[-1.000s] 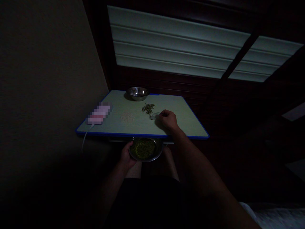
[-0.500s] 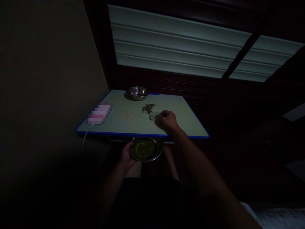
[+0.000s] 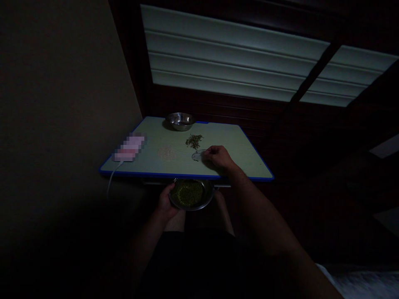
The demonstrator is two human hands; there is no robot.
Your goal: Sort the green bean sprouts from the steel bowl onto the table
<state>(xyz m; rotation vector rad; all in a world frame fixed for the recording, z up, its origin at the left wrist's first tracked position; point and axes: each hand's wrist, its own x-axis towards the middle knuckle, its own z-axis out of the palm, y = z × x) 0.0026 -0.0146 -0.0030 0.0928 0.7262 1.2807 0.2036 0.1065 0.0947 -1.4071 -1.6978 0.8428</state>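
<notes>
What the left hand point(image 3: 166, 203) is grasping: the left rim of the near bowl point(image 3: 193, 209), the thumb lying over the edge; the bowl is sitting just below the table's near edge, above the person's legs point(image 3: 176, 222).
What the near bowl is holding: a bed of green grains point(image 3: 188, 194).
What the right hand point(image 3: 218, 156) is grasping: a clear piece point(image 3: 198, 155), pinched between thumb and fingers; its rounded end is pointing left, and a few grains are showing at it.
Where the pile point(image 3: 194, 141) is lying: on the table point(image 3: 230, 139), just beyond the clear piece, loosely scattering.
Where the pale grains point(image 3: 166, 153) are lying: left of the clear piece, spreading thinly; their kind is staying too dim to tell.
Where the far bowl point(image 3: 180, 127) is standing: at the table's far edge, left of the middle, upright.
What is lying at the table's left edge: a blurred pink thing point(image 3: 129, 149), with a white cable point(image 3: 110, 180) hanging over the near side.
What is rising beyond: dark wood framing pale slats point(image 3: 224, 58).
</notes>
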